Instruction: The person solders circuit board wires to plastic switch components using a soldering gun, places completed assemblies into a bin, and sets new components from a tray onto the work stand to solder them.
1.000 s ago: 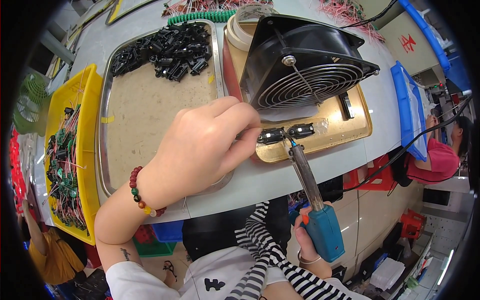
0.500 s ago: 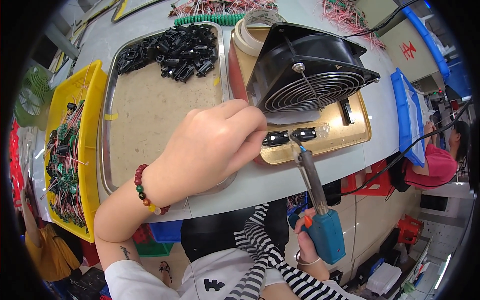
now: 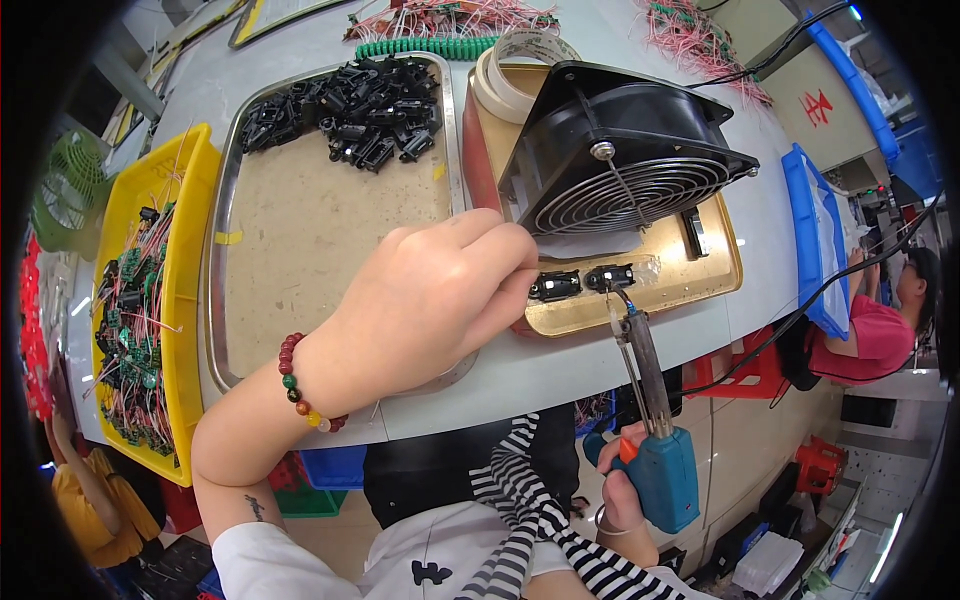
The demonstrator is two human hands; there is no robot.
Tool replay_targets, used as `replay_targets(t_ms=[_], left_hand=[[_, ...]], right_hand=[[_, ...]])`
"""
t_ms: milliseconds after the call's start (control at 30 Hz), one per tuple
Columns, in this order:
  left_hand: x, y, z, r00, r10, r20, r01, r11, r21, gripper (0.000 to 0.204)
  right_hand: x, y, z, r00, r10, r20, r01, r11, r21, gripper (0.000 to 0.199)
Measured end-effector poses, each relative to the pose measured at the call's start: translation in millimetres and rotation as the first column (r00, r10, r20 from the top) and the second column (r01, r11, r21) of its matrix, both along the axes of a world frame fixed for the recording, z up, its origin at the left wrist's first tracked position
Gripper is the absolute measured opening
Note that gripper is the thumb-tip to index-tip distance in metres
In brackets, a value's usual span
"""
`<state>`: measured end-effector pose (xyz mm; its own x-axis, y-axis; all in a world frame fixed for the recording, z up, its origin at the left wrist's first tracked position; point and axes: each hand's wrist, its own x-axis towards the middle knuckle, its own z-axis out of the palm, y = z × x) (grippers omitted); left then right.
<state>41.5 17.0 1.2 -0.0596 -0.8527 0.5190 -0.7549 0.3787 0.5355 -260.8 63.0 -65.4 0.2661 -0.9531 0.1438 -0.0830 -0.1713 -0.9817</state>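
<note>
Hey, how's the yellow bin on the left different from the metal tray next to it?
The yellow bin is bright plastic; the metal tray is bare silvery steel. The yellow bin is packed along its length with wired components trailing red leads, while the metal tray holds black plastic connectors heaped only at its far end, the rest bare. The left hand overlaps the metal tray's near corner, not the yellow bin. Both are long, shallow parts holders lying side by side.

I see a matt black plastic fan (image 3: 625, 150) with a shiny wire metal guard at one o'clock. It sits on a glossy brass-coloured tray (image 3: 700, 285). The soldering gun (image 3: 655, 440) has a smooth blue plastic grip and bare metal barrel. At eleven o'clock, a dull steel tray (image 3: 330, 230) holds black plastic connectors (image 3: 345, 110).
</note>
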Motion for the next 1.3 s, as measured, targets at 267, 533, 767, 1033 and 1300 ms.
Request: replay_targets(t_ms=[267, 533, 767, 1033, 1300], left_hand=[[5, 0, 6, 0.996, -0.051, -0.08, 0.057, 0.995, 0.076, 0.013], [26, -3, 13, 0.954, -0.298, 0.035, 0.289, 0.945, 0.155, 0.014], [8, 4, 30, 0.934, 0.015, 0.358, 0.028, 0.993, -0.116, 0.014], [6, 8, 18, 0.96, 0.016, 0.281, -0.009, 1.0, -0.027, 0.013], [6, 8, 19, 0.968, 0.021, 0.248, -0.009, 0.999, -0.05, 0.012]], right_hand=[[4, -1, 3, 0.999, -0.021, 0.035, 0.019, 0.999, 0.037, 0.042], [4, -2, 1, 1.0, -0.006, 0.026, 0.007, 1.0, -0.029, 0.041], [2, -13, 4, 0.996, 0.032, -0.086, -0.044, 0.989, -0.145, 0.036], [11, -15, 9, 0.995, 0.001, -0.096, -0.017, 0.987, -0.16, 0.025], [9, -16, 6, 0.988, -0.001, -0.151, -0.021, 0.99, -0.143, 0.027]])
